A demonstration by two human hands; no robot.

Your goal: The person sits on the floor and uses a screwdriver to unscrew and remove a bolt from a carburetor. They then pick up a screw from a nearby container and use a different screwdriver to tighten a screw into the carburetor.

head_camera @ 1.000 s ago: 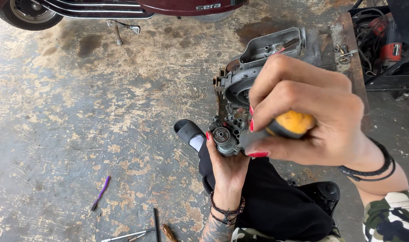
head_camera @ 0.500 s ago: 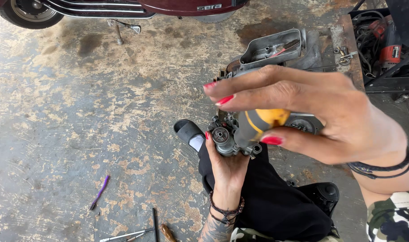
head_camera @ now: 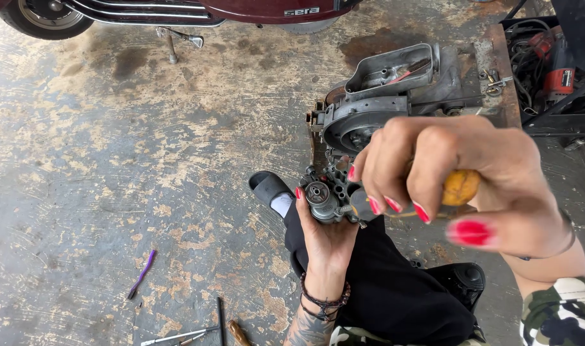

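I'm over a stained, flaking concrete floor [head_camera: 113, 160] — a grey cast engine case [head_camera: 382, 102] sits ahead. My left hand [head_camera: 327, 234] cups a small, knobbly metal carburetor [head_camera: 324, 198]; my right hand [head_camera: 459, 179] is wrapped tight round a screwdriver's smooth yellow handle [head_camera: 460, 187], tip at it.

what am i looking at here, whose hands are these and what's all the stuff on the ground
This is a single view from a camera worn on a person's head, looking down at their own two hands. The left hand cups a small grey metal part, likely a carburetor. The right hand grips a screwdriver with a yellow handle, its tip at that part. Behind them an engine casing sits on the stained concrete floor. A purple tool and a few thin hand tools lie on the floor at lower left. The lower edge of a dark red scooter shows at the top.
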